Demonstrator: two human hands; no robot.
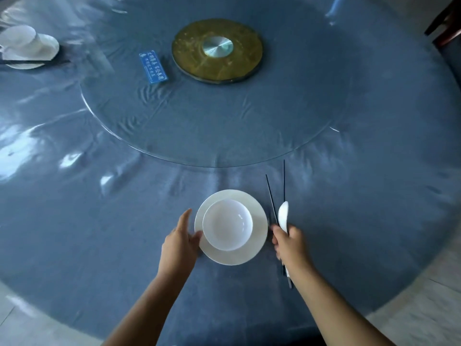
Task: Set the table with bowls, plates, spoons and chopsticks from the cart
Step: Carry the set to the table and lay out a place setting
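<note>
A white bowl [227, 224] sits on a white plate [257, 213] near the front edge of the round blue table [124, 245]. My left hand [180, 242] touches the plate's left rim, fingers nearly straight and thumb against the rim. To the right of the plate, my right hand [289, 243] grips a white spoon [283, 216] together with a pair of black chopsticks [277, 193]. The chopstick tips point away from me and spread apart. The spoon's bowl sticks out above my fingers.
A glass turntable [249, 136] covers the table's middle, with a gold hub [217, 51] and a blue card [153, 67] on it. At far left stands another setting [27, 47] with a bowl, plate and chopsticks. A dark chair [446, 23] is at top right.
</note>
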